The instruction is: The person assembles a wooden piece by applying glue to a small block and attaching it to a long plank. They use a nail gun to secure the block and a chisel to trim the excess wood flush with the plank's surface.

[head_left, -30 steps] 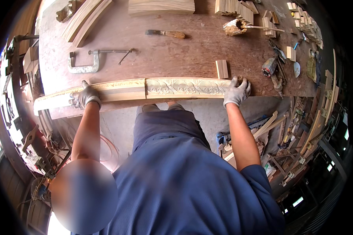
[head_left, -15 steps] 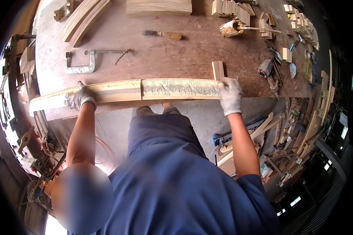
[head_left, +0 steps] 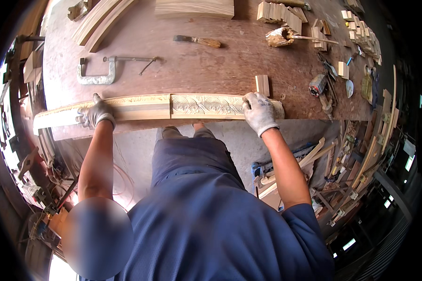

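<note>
A long curved wooden strip point(head_left: 140, 111) lies along the table's near edge, with a plain left stretch and a carved panel point(head_left: 206, 105) of spiral patterns to the right of a joint line. My left hand point(head_left: 96, 114), in a grey-white work glove, grips the plain part, its thumb toward the far edge and its fingers at the near face. My right hand point(head_left: 260, 113), gloved too, closes over the carved part near its right end, which shows beyond the hand. Just past my right hand a small wood block point(head_left: 262, 85) rests on the table.
On the brown table point(head_left: 197, 70) lie a G-clamp point(head_left: 96, 77), a flat brush point(head_left: 198, 41), curved wooden pieces point(head_left: 103, 21), a glue pot with a stick point(head_left: 280, 37), and a power tool point(head_left: 318, 85). Several wood blocks point(head_left: 279, 15) stand at the back. Timber offcuts point(head_left: 309, 161) lean below, right.
My right hand has slid left along the carved panel from its right end, uncovering that end. My left hand stays on the plain part. The view has shifted slightly.
</note>
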### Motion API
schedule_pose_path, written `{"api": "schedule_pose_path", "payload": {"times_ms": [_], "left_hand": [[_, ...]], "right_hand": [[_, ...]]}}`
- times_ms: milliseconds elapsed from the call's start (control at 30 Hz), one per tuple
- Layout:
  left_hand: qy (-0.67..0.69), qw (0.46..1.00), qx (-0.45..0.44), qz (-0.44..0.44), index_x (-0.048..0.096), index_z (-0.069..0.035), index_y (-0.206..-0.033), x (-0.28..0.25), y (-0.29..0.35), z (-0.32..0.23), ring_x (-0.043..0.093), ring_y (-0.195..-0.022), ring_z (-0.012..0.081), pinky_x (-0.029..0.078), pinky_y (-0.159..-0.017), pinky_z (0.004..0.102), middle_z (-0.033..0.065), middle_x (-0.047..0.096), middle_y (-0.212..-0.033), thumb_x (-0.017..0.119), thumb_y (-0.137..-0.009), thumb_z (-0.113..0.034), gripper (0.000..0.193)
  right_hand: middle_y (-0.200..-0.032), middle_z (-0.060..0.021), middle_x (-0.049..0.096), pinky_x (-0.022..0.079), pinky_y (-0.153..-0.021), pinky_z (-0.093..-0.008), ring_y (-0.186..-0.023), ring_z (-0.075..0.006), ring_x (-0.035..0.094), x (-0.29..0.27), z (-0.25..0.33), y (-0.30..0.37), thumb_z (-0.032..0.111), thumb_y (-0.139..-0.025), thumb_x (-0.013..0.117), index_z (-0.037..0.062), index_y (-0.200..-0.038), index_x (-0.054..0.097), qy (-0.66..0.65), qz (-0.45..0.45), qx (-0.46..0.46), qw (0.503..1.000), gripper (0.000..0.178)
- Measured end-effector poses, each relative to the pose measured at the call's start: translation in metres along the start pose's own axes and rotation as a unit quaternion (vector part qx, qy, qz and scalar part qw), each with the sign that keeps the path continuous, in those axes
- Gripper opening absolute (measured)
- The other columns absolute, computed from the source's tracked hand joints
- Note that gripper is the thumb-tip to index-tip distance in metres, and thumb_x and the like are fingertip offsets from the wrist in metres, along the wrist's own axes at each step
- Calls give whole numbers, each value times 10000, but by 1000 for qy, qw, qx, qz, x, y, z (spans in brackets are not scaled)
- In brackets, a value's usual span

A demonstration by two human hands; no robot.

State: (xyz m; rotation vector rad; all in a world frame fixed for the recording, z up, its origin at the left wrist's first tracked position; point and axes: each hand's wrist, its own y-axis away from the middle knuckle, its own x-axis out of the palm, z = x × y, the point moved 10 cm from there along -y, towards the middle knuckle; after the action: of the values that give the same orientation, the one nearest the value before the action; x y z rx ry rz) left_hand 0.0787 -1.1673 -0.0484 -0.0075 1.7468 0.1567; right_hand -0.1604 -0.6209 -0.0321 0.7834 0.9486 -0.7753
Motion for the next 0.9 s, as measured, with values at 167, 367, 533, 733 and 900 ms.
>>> {"api": "schedule_pose_path", "payload": {"times_ms": [167, 367, 533, 733, 900], "left_hand": [[-19, 1000, -6, 0, 229, 9, -1709, 11, -13, 10, 193, -1623, 510, 286, -1311, 550, 307, 125, -1776, 655, -970, -688, 1102], [-1, 1000, -3, 16, 237, -9, -1714, 12, -10, 6, 173, -1633, 511, 250, -1328, 546, 302, 108, -1781, 670, -955, -697, 1112], [-9, 1000, -6, -2, 237, -8, -1714, 16, -15, 10, 171, -1633, 513, 239, -1333, 542, 302, 116, -1779, 661, -961, -698, 1106], [-26, 1000, -6, 2, 197, -6, -1720, 11, -11, 7, 184, -1630, 512, 272, -1317, 543, 300, 116, -1781, 646, -964, -712, 1128], [-29, 999, -14, 17, 180, 3, -1720, 8, -7, 3, 201, -1624, 508, 294, -1305, 541, 303, 125, -1780, 640, -969, -711, 1134]], "right_hand": [[-957, -129, 694, 564, -871, -509, -951, -355, 687, 0, 11, -5, 141, -859, 707, 109, -956, 670, 46, -1, -61, 997, 109], [-950, -119, 693, 567, -870, -486, -950, -344, 683, -5, 16, -7, 141, -833, 721, 105, -922, 675, 21, -1, -124, 992, 107], [-950, -108, 694, 559, -892, -473, -966, -329, 676, -4, 24, -7, 152, -831, 730, 105, -933, 692, 15, 21, -176, 984, 118], [-947, -96, 694, 563, -874, -478, -955, -321, 676, -3, 43, -1, 173, -846, 727, 122, -931, 694, 60, 63, -258, 962, 105], [-965, -100, 706, 570, -898, -477, -980, -319, 690, -8, 20, -8, 194, -856, 718, 126, -983, 715, 81, 77, -229, 967, 144]]}}
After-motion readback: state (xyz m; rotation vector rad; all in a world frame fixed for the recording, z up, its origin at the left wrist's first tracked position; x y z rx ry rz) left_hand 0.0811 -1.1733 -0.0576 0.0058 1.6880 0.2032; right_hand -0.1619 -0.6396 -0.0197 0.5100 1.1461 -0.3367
